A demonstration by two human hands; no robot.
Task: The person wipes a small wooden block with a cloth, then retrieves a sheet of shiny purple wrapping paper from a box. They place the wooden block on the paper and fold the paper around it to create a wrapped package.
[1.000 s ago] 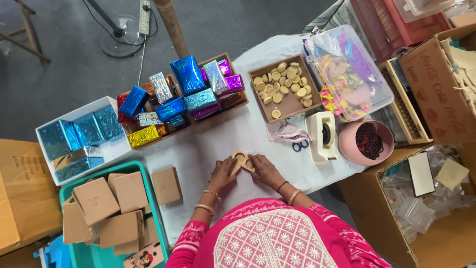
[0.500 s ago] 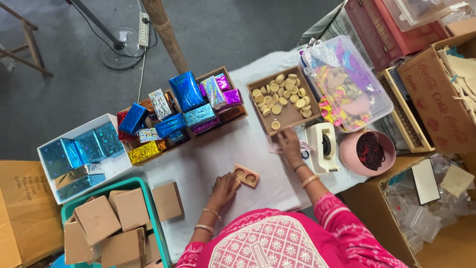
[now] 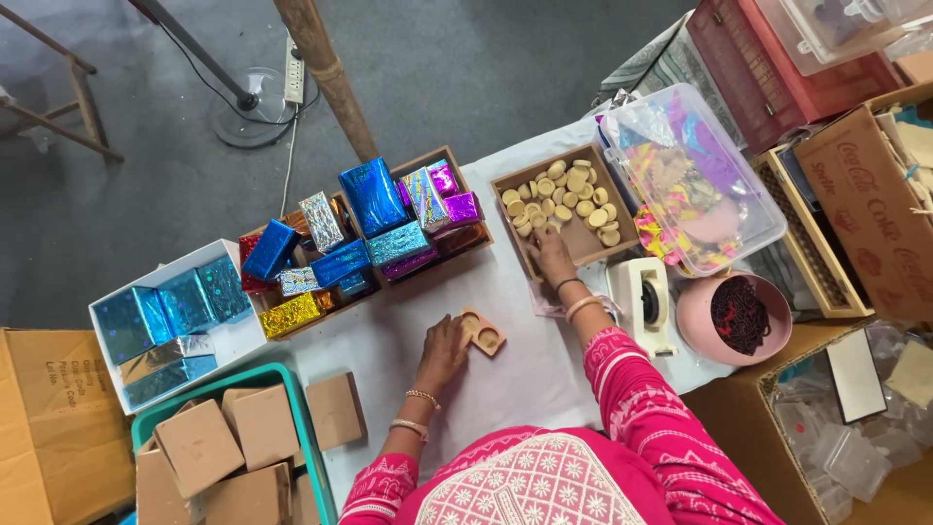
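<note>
My left hand (image 3: 444,350) rests on the white table (image 3: 544,374), its fingers on the edge of a small flat wooden holder (image 3: 483,332) with two round hollows. My right hand (image 3: 551,258) reaches forward into a shallow wooden tray (image 3: 583,241) and touches the small round wooden cups (image 3: 569,197) piled there. Whether the fingers have closed on a cup cannot be made out. Pink patterned sleeves cover both arms, with bangles at the wrists.
A wooden crate of shiny wrapped boxes (image 3: 374,228) stands at the back. A white tray of blue boxes (image 3: 165,321) and a teal bin of brown cartons (image 3: 228,452) sit left. A tape dispenser (image 3: 643,303), pink bowl (image 3: 736,316) and clear plastic bin (image 3: 695,180) are right.
One second ago both hands were together on the wooden holder. Since then my right hand has left it and stretched forward to the tray of cups. My left hand stays on the holder.
</note>
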